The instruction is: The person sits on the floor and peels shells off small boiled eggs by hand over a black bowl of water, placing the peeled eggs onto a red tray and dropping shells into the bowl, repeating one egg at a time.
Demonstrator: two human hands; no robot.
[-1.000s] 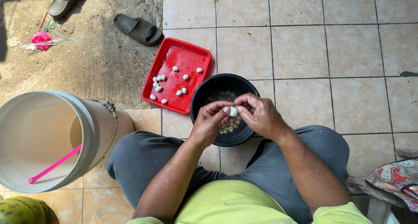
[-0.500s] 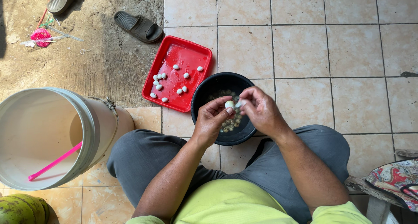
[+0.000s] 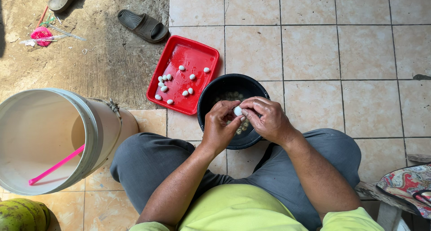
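Both my hands meet over a black bowl (image 3: 211, 91) on the tiled floor. My left hand (image 3: 220, 125) and my right hand (image 3: 267, 118) together pinch one small white egg (image 3: 237, 110) at the fingertips, above the bowl. Inside the bowl lie several small speckled eggs (image 3: 231, 96), partly hidden by my hands. Left of the bowl, a red rectangular tray (image 3: 197, 55) carries several white peeled eggs (image 3: 168, 85).
A large white bucket (image 3: 96, 123) with a pink stick (image 3: 56, 165) inside stands at my left knee. A green fruit (image 3: 20, 215) lies bottom left. Two sandals (image 3: 143, 26) rest on bare concrete at the top. A patterned cloth (image 3: 406, 188) sits on a stool at right.
My hands have shifted slightly while working the white egg between the fingertips; they stay over the black bowl. Nothing else has moved.
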